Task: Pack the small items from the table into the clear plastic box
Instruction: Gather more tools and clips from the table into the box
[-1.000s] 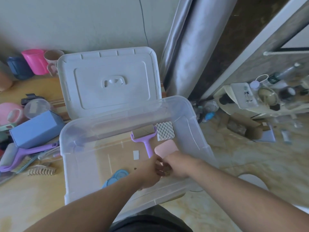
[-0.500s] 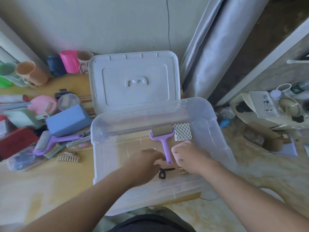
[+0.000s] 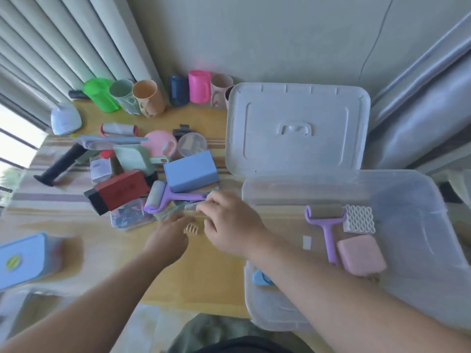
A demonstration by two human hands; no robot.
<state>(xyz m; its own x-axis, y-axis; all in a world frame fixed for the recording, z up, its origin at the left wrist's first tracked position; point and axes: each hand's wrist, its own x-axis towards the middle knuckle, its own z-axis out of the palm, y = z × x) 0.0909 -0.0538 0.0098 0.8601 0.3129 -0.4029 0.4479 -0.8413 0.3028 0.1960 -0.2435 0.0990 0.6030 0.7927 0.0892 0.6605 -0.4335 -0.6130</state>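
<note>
The clear plastic box [image 3: 305, 183] stands open at the right of the wooden table. Inside lie a purple roller [image 3: 327, 226], a white lattice piece [image 3: 359, 219], a pink pad [image 3: 360, 254] and a blue item [image 3: 262, 278]. Both hands are left of the box, over the table. My left hand [image 3: 168, 238] has its fingertips at a small beige claw clip [image 3: 191, 228]. Just right of the clip, my right hand [image 3: 232, 222] spreads its fingers over thin items beside a second purple roller [image 3: 167, 198]. Neither hand visibly holds anything.
A pile holds a blue box [image 3: 191, 170], a red box [image 3: 119, 189], a small clear case [image 3: 130, 217] and a green scoop [image 3: 135, 157]. The white lid [image 3: 297, 128] leans on the wall. Cups [image 3: 149, 98] line the back. A blue-lidded container [image 3: 23, 261] sits front left.
Both hands have come out of the box and moved left to the pile on the table. The view has swung left with them.
</note>
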